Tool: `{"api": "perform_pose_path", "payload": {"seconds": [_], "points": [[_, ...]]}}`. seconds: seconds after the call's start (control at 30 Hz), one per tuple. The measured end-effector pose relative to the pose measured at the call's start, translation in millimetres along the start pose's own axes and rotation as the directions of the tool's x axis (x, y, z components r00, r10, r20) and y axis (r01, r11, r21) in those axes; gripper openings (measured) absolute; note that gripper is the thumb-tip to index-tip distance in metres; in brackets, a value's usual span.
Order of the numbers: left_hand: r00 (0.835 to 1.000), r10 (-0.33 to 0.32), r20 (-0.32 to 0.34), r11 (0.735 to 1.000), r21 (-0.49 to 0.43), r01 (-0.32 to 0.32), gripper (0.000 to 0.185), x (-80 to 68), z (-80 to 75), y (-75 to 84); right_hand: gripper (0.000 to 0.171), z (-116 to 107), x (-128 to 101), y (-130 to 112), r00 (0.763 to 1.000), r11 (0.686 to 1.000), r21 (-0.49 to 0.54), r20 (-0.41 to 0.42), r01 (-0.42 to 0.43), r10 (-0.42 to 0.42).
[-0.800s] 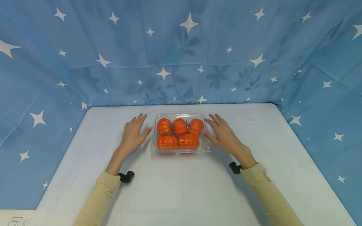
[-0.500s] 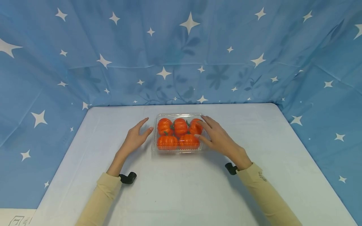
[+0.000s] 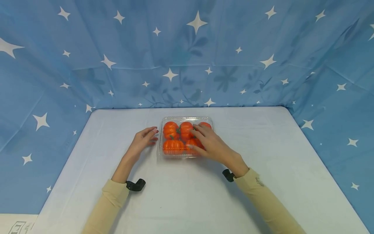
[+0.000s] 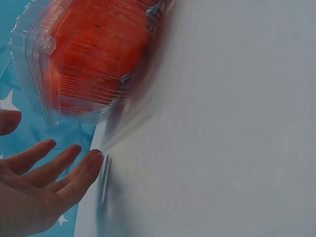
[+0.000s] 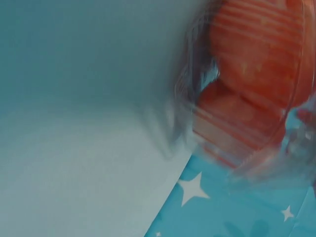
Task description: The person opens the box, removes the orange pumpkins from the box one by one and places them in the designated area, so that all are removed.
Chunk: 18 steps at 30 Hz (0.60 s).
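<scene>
A clear plastic clamshell box [image 3: 160, 152] sits on the white table with its lid down. Several small orange pumpkins [image 3: 173, 147] with green stems lie inside it. Just beside the box's left side is my left hand [image 3: 141, 142], holding nothing. In the left wrist view that hand's fingers [image 4: 49, 163] are spread and bent a little, apart from the plastic. My right hand [image 3: 214, 144] is over the right part of the box, fingers loosely bent, covering some of the pumpkins. Whether it touches the lid cannot be told. Pumpkins [image 5: 256, 54] look blurred through the plastic in the right wrist view.
The white table [image 3: 187, 198] has its far edge against a blue curtain [image 3: 131, 39] with white stars. A small black device [image 3: 136, 185] is at the left wrist and another black device [image 3: 228, 175] at the right.
My right hand has moved left from beside the box to over it. The left hand's fingers have drawn in from a wide spread, near the box's left side. The box has stayed put.
</scene>
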State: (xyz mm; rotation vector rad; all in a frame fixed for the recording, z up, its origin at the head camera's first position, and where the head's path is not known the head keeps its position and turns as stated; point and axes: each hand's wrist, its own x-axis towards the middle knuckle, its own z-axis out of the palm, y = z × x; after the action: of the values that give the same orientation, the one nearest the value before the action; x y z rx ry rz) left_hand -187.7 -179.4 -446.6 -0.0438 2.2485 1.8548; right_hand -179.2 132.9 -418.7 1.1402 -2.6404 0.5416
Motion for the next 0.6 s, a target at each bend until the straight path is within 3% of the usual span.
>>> {"api": "perform_pose_path", "payload": {"seconds": [0.17, 0.43, 0.6], "points": [[1.0, -0.01, 0.026, 0.999, -0.034, 0.01, 0.055, -3.1, 0.5, 1.4, 0.063, 4.7, 6.1, -8.5, 0.999, 0.999, -0.011, 0.018, 0.032, -0.032], [0.994, -0.087, 0.063, 0.99, -0.107, 0.094, 0.055, -2.7, 2.7, 3.5, 0.06, 12.5, 16.9, -22.7, 0.995, 0.994, -0.057, 0.038, 0.091, -0.089], [0.992, -0.091, 0.086, 0.983, -0.152, 0.103, 0.05, -3.4, 3.5, 2.4, 0.06, 14.6, 21.9, -30.9, 0.993, 0.99, -0.09, 0.057, 0.111, -0.106]]}}
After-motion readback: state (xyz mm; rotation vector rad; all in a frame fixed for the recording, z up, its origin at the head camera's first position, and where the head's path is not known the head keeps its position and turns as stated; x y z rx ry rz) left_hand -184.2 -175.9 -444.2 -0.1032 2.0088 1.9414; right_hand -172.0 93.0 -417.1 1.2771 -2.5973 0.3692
